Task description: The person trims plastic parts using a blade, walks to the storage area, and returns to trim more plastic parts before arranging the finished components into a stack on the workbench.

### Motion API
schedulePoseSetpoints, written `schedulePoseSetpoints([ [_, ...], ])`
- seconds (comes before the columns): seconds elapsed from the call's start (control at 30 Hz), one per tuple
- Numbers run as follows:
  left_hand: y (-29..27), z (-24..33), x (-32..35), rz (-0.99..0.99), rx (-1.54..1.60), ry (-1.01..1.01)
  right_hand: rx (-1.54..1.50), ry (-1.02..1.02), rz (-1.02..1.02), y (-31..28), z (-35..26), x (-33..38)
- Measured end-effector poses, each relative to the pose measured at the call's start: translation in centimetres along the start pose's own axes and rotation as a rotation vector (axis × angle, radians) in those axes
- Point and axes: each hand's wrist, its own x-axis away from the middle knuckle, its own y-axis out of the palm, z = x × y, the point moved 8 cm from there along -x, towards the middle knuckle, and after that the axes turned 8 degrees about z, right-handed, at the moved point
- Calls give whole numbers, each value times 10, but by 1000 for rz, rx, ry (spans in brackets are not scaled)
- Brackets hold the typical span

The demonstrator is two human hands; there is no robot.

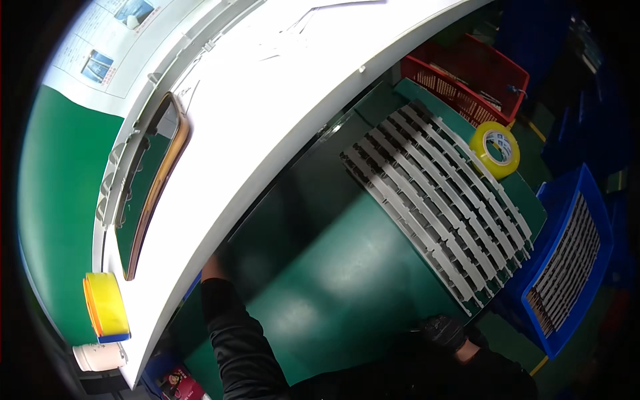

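My left forearm [237,333], in a dark sleeve, reaches forward over the green table [333,280]. Only the wrist and a bit of my left hand [212,269] show at the edge of a bright white shelf [247,120], which hides the fingers. My right hand [445,333], in a dark glove, rests low at the table's near edge. Its fingers look curled, and whatever they hold, if anything, is too dark to make out. Beyond it lie several long, grey, notched strips [433,200], side by side in a slanting row on the table.
A yellow tape roll [480,150] stands by the strips' far right end. Behind is a red basket [460,100]; at right, a blue bin [543,333] holds more strips. The shelf bears a phone-like dark slab [157,173], a yellow roll [107,307] and a pale cup [100,357].
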Motion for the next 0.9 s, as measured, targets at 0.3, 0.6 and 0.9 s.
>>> schedulePoseSetpoints([
  [0.3, -84, 228, 24, 150, 93, 215, 221, 39, 4, -14, -2, -12],
  [0.6, -71, 320, 25, 31, 412, 329, 198, 75, 87, -10, 0, -2],
  [0.9, -132, 232, 249, -313, 399, 393, -115, 110, 147, -21, 8, 5],
])
